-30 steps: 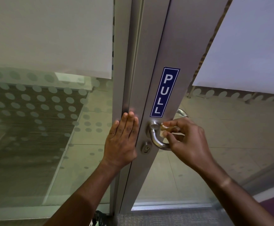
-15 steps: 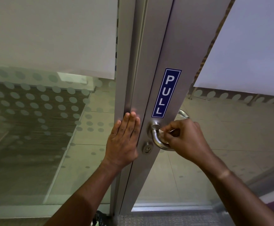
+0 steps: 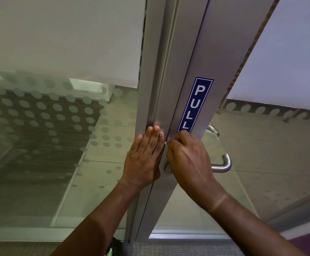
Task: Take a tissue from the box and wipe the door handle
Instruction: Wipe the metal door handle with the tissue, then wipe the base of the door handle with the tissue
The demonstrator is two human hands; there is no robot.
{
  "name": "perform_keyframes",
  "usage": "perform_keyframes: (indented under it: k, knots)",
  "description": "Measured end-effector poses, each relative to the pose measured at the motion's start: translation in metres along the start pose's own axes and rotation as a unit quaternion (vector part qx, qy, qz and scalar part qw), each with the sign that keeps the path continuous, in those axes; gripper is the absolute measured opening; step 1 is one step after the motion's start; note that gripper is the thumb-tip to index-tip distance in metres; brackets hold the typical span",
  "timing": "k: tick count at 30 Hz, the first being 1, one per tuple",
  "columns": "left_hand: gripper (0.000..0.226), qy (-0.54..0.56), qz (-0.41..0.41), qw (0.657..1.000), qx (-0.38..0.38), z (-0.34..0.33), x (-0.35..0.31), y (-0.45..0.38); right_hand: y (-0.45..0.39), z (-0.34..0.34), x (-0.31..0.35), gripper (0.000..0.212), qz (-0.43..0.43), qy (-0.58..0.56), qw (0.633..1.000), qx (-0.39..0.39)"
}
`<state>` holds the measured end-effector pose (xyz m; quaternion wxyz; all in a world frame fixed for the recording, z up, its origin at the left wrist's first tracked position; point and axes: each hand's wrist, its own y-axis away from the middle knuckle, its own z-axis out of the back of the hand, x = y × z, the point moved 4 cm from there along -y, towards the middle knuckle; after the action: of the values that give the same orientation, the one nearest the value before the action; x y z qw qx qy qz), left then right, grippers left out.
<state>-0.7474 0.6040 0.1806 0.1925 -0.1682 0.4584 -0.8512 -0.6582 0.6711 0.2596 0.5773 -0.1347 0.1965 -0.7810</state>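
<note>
A brushed steel door handle (image 3: 224,166) sticks out from the metal door stile, its free end showing to the right of my right hand. My right hand (image 3: 188,159) is closed over the handle's base by the stile, fingers bunched. A small white corner of tissue (image 3: 166,143) peeks out at its fingertips; the rest of the tissue is hidden inside the hand. My left hand (image 3: 145,154) lies flat, fingers together, pressed against the door frame just left of the handle. No tissue box is in view.
A blue PULL sign (image 3: 194,104) is stuck on the stile above the handle. A round lock cylinder (image 3: 168,169) sits below my right hand. Frosted, dotted glass panels (image 3: 49,117) flank the door, and carpet (image 3: 187,246) shows at the bottom.
My right hand has slid left along the handle from its curved grip to the base at the stile, uncovering the handle's free end. My left hand has stayed flat on the frame.
</note>
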Motion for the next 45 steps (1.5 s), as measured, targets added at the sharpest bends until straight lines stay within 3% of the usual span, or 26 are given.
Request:
perform_keyframes:
  k: [3, 10, 15, 19, 24, 33, 36, 45]
  knots:
    - [0.093, 0.001, 0.0, 1.0, -0.002, 0.0, 0.0, 0.001, 0.004, -0.007, 0.003, 0.034, 0.009, 0.033, 0.999, 0.001]
    - [0.089, -0.011, -0.004, 1.0, -0.003, -0.001, -0.001, 0.001, 0.017, -0.008, 0.002, 0.014, 0.002, 0.073, 0.997, 0.014]
    - [0.093, -0.018, -0.002, 1.0, -0.01, -0.002, 0.0, 0.001, 0.049, 0.013, -0.023, 0.015, -0.03, -0.119, 0.991, -0.063]
    - [0.093, -0.018, -0.002, 1.0, -0.012, -0.003, 0.0, 0.0, 0.073, 0.021, -0.035, 0.005, -0.096, -0.282, 0.949, -0.101]
    - [0.093, -0.015, -0.001, 1.0, -0.007, -0.002, 0.0, 0.001, 0.094, 0.015, -0.034, 0.008, -0.147, -0.374, 0.907, -0.124]
    - [0.1, 0.023, 0.043, 0.998, 0.051, 0.008, -0.007, 0.015, 0.112, -0.04, -0.026, 0.015, -0.235, -0.479, 0.844, -0.056]
    - [0.086, 0.04, 0.081, 0.993, 0.075, 0.016, -0.009, 0.044, 0.116, -0.063, -0.021, 0.013, -0.247, -0.505, 0.826, -0.034]
    - [0.074, 0.013, 0.25, 0.936, 0.247, 0.04, -0.001, 0.179, 0.139, -0.15, 0.027, 0.013, -0.223, -0.545, 0.806, 0.055]
